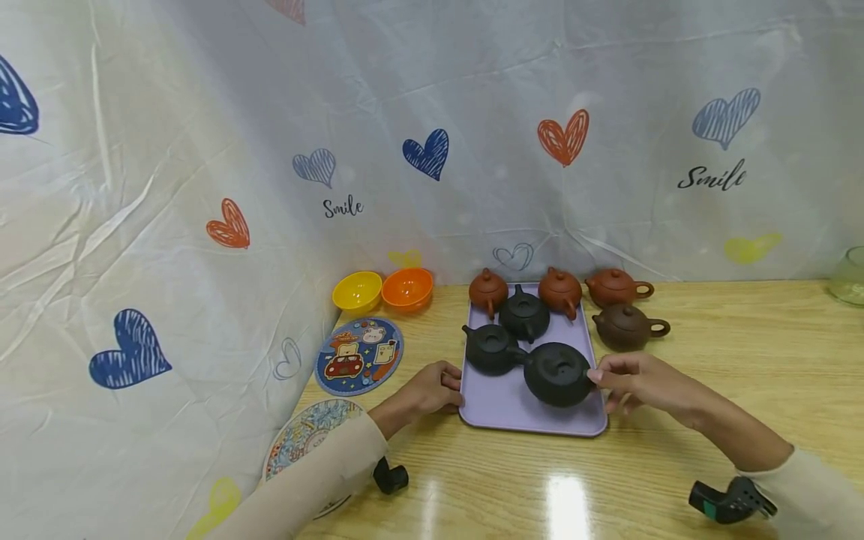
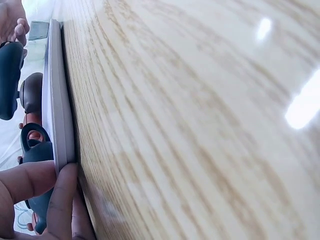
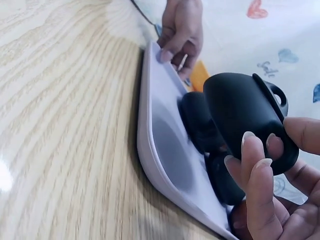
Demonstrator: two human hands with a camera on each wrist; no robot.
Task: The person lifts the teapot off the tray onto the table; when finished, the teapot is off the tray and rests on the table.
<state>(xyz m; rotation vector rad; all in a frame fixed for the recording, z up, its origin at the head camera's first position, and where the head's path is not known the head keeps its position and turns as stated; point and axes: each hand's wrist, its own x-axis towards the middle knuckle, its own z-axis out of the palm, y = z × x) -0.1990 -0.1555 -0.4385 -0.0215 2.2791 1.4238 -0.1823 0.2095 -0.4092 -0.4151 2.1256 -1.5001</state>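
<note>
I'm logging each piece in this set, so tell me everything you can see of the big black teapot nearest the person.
The big black teapot is matte, dark and clay-like, squat and round, with a flat lid and small knob. It sits upright at the front right of the lavender tray, close beside a smaller black teapot. The right hand touches its right side with its fingertips. The left hand holds the tray's left edge.

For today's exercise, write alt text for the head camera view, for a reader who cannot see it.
A right hand grips a large black teapot on a lilac tray, while the left hand holds the tray's left edge. Four more teapots share the tray, two brown teapots sit on the wooden table beside it.
</note>
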